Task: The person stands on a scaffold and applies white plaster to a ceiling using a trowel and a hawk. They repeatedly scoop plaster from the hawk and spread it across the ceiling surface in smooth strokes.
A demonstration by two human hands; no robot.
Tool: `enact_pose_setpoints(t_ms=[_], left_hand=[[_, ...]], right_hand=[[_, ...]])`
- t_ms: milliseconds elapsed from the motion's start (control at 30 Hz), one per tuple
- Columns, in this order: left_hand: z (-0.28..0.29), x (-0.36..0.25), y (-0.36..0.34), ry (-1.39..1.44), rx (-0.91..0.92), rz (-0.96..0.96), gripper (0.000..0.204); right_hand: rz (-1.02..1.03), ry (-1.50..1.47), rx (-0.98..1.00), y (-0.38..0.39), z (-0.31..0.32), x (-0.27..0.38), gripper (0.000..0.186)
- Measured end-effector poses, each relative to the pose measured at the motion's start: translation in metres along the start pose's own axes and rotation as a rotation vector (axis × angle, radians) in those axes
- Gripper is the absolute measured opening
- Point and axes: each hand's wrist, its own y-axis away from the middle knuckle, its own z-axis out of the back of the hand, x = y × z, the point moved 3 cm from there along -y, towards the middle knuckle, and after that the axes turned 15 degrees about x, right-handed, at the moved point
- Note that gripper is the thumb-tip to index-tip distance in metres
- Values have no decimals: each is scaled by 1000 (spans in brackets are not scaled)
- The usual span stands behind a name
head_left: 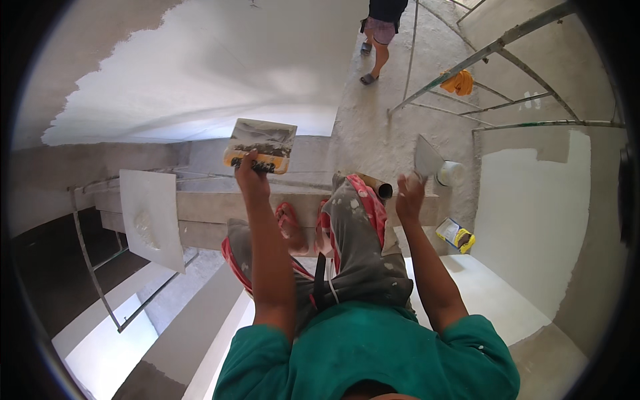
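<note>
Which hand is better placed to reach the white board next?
Likely the left hand, holding a flat tool: it is nearer the white board. The right hand, holding a blade, is beyond the legs.

Right wall patchy white; floor grey; metal scaffold frame upper right

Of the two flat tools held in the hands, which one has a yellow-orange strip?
The squarish tool in the left hand; the grey blade in the right hand shows none.

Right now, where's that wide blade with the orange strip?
In the head view, the wide blade is left of centre, in the person's left hand, right of the white board.
</note>
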Motion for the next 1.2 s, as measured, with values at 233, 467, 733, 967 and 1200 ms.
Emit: enact_pose_setpoints(t_ms=[233, 467, 733, 967, 1200], left_hand=[[28, 99, -53, 5, 25, 194, 27], [98, 216, -107, 21, -85, 367, 18], [140, 298, -169, 33, -235, 455, 22], [147, 325, -210, -25, -231, 454, 24], [152, 339, -226, 47, -220, 443, 25]], right_hand=[[-66, 36, 66, -36, -29, 36, 45], [-262, 203, 267, -39, -44, 66, 42], [-108, 28, 182, -26, -75, 90, 23], [-135, 34, 243, -19, -82, 81, 16], [-142, 10, 211, -17, -90, 90, 19]])
